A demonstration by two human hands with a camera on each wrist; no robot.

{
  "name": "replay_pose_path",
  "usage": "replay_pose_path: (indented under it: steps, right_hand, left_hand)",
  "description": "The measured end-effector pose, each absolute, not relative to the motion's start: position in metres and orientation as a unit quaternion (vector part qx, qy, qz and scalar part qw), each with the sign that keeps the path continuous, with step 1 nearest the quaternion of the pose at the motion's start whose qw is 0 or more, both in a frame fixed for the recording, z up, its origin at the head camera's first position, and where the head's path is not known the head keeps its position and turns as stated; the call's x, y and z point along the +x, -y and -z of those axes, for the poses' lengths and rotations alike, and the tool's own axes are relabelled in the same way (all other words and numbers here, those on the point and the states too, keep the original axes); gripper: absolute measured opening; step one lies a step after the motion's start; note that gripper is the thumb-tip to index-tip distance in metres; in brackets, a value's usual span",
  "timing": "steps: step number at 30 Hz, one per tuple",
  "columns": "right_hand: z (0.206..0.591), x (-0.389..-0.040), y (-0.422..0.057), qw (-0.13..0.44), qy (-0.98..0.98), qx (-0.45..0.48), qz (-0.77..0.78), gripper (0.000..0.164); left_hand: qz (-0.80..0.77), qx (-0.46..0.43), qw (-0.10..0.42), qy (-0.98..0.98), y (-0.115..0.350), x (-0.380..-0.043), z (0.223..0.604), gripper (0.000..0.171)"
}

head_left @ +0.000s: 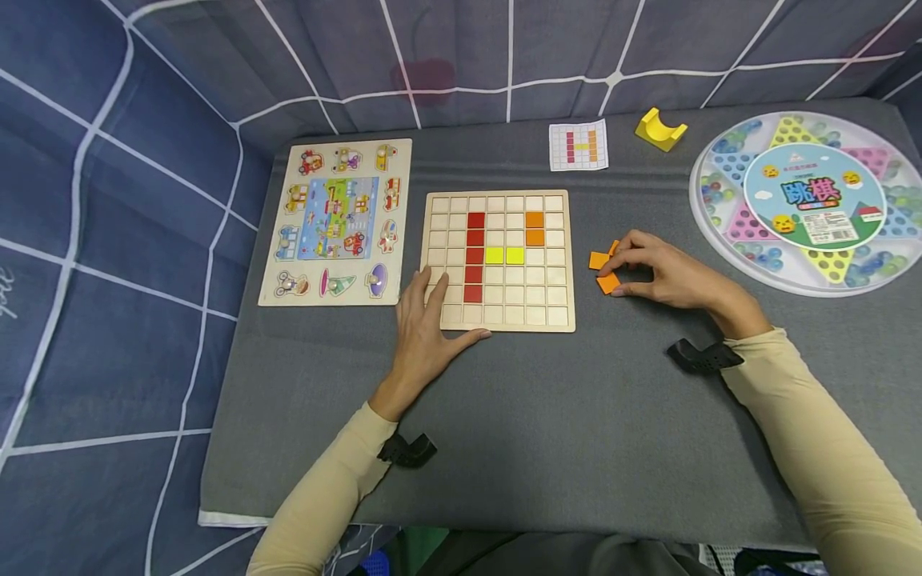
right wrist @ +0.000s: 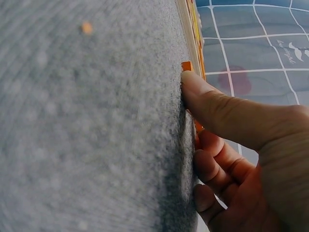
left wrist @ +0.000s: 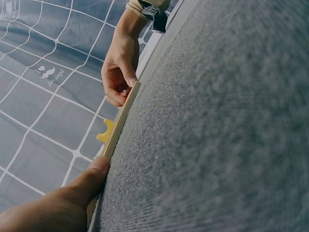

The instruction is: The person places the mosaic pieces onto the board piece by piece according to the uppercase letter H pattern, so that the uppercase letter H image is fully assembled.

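Observation:
A wooden grid board (head_left: 513, 317) lies in the middle of the table, bearing a column of red squares (head_left: 474, 256), two yellow squares (head_left: 505, 255) and two orange squares (head_left: 535, 228). Over its lower left corner rests my left hand (head_left: 425, 332), fingers spread along the left side and thumb along the near edge. To the right of the board, my right hand (head_left: 659, 272) pinches an orange tile (head_left: 608, 283) at the table surface between thumb and fingertips. Another orange tile (head_left: 599, 261) lies beside it, and one more is partly covered by the fingers.
Left of the board lies a wooden vehicle puzzle (head_left: 281, 290). Behind it are a pattern card (head_left: 579, 146) and a yellow curved block (head_left: 659, 131). A round Chinese checkers set (head_left: 814, 204) occupies the far right. Tiled-pattern cloth (head_left: 461, 56) walls the back and left sides.

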State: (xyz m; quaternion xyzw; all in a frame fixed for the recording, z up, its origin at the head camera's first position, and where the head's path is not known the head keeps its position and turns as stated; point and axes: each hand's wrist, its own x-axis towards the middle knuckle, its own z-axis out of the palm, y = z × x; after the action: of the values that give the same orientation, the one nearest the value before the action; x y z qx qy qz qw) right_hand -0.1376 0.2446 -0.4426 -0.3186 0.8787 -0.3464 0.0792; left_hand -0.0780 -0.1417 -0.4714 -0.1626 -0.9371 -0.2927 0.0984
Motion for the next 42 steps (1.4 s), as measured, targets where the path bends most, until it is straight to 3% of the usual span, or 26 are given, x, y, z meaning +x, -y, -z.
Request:
replay_pose_path:
  steps: [20,35,42]
  right_hand:
    - [0.438,-0.139,-0.238,0.071,-0.88,-0.311,0.352,0.033]
    - [0.435,-0.171,-0.161,0.018,-0.882,-0.285,0.375,0.028]
    - [0.441,-0.173,-0.147,0.008,-0.888,-0.271,0.372,0.028]
  left_hand:
    - [0.297,-0.165,0.097,0.936,0.141,-0.078,0.471,0.104]
    - [0.292,-0.156,0.099,0.938,0.142,-0.076,0.473,0.102]
    - [0.289,-0.161,0.101,0.938,0.143,-0.077,0.472,0.103]
